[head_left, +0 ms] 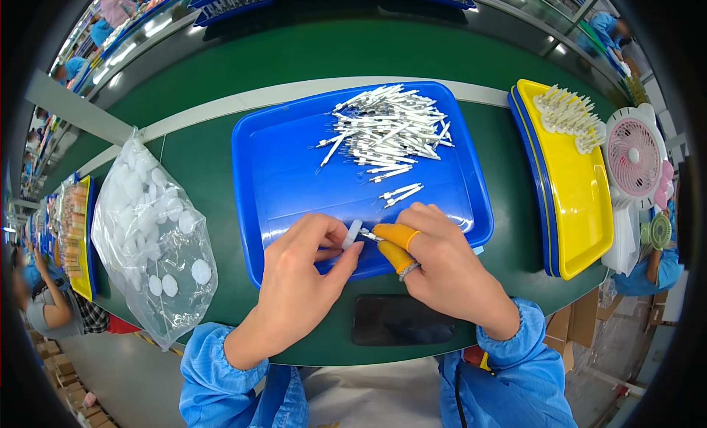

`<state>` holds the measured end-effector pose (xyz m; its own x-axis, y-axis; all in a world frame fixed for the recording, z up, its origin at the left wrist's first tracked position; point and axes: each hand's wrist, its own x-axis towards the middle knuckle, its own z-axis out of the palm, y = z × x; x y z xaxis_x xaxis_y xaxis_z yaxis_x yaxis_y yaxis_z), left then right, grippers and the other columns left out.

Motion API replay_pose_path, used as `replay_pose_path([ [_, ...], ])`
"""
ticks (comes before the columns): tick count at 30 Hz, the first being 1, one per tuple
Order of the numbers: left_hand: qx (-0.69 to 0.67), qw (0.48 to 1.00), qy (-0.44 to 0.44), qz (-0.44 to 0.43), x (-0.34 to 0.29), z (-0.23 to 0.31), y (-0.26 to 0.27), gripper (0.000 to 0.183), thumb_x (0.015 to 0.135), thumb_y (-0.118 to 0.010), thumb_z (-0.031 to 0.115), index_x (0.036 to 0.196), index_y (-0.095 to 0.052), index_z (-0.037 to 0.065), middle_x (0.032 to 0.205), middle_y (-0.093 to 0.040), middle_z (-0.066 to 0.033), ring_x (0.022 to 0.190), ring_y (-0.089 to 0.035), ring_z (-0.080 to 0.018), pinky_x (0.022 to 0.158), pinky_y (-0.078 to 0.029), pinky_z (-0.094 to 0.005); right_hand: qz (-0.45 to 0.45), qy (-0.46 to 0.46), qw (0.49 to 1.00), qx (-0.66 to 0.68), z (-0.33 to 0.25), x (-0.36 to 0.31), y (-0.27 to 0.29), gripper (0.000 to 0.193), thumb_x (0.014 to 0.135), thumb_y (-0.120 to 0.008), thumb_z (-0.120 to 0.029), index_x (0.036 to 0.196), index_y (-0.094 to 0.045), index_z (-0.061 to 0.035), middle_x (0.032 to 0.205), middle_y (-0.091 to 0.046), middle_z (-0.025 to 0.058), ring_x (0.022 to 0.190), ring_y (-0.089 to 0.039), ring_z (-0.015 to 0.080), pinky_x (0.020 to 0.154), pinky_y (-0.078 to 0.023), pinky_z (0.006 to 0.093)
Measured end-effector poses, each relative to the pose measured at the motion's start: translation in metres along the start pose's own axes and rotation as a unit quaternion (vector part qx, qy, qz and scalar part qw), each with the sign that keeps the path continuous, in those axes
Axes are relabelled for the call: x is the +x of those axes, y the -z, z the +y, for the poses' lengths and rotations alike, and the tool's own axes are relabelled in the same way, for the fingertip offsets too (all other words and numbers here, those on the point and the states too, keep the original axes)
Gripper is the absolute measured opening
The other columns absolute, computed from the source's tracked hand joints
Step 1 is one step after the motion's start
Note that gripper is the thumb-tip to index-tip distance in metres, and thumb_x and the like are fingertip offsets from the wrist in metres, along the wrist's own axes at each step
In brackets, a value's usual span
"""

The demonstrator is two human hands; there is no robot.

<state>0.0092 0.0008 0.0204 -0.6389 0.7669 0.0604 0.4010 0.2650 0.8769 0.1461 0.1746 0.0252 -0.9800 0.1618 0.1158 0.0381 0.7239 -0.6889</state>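
Over the near edge of a blue tray (249,200), my left hand (298,269) pinches a small white round cap (352,234), seen nearly edge-on. My right hand (445,269), with yellow covers on its fingers, grips a slim white stick-like part (370,235) by one end. The stick's other end meets or nearly meets the cap; whether they touch I cannot tell. In the tray lies a pile of similar white sticks (390,126) with thin metal ends. A couple of loose sticks (401,194) lie just beyond my right hand.
A clear plastic bag of white round caps (147,236) lies at left. A black phone (401,321) rests near the table's front edge. At right are stacked yellow and blue trays (574,214) with white assembled parts (571,115), then a pink-and-white fan (635,155). Other people work beyond.
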Motion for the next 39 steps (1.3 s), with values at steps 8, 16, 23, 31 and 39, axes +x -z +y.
replay_pose_path([
  [8,0.033,0.997,-0.068,0.033,-0.003,-0.003,-0.004,0.015,0.09,-0.08,-0.003,0.102,-0.07,-0.004,0.095,-0.07,-0.0152,0.081,-0.077,-0.0296,0.073,-0.066,-0.0365,0.082,0.025,0.995,0.057,-0.01,-0.003,-0.019,0.036,0.066,-0.071,0.01,0.102,-0.074,0.0094,0.095,-0.063,0.0166,0.091,-0.062,0.0374,0.08,-0.051,0.0469],
  [16,0.074,0.994,-0.07,0.037,-0.013,-0.005,-0.011,0.019,0.088,-0.079,-0.003,0.105,-0.071,-0.002,0.095,-0.068,-0.0148,0.078,-0.076,-0.0304,0.066,-0.06,-0.0395,0.154,0.018,0.986,0.057,-0.015,-0.001,-0.035,0.039,0.069,-0.071,0.013,0.106,-0.078,0.006,0.083,-0.066,0.0145,0.074,-0.062,0.0333,0.065,-0.048,0.0418],
  [23,0.06,0.997,-0.026,0.044,-0.001,-0.002,-0.002,0.013,0.096,-0.072,-0.008,0.11,-0.073,-0.006,0.102,-0.069,-0.0128,0.092,-0.078,-0.0236,0.081,-0.07,-0.0351,0.119,-0.013,0.991,-0.066,0.02,0.012,-0.002,0.019,0.074,-0.075,0.009,0.093,-0.076,0.0089,0.096,-0.063,0.0172,0.094,-0.062,0.037,0.08,-0.051,0.0473],
  [31,-0.003,1.0,0.024,0.0,0.002,-0.001,0.007,0.01,0.099,-0.074,-0.004,0.109,-0.075,-0.006,0.107,-0.072,-0.0105,0.093,-0.076,-0.0172,0.078,-0.067,-0.0317,0.054,0.027,0.989,-0.137,0.022,0.011,0.01,0.026,0.077,-0.075,0.01,0.103,-0.075,0.0053,0.103,-0.063,0.0157,0.1,-0.06,0.0354,0.085,-0.048,0.0454],
  [39,-0.028,0.999,0.015,-0.024,0.0,0.0,0.005,0.013,0.097,-0.073,-0.005,0.111,-0.073,-0.005,0.104,-0.071,-0.0094,0.093,-0.075,-0.0163,0.077,-0.067,-0.0315,0.004,0.039,0.996,0.081,-0.001,-0.002,0.004,0.05,0.072,-0.069,0.01,0.121,-0.075,0.0065,0.099,-0.061,0.0165,0.094,-0.059,0.0374,0.082,-0.049,0.047],
])
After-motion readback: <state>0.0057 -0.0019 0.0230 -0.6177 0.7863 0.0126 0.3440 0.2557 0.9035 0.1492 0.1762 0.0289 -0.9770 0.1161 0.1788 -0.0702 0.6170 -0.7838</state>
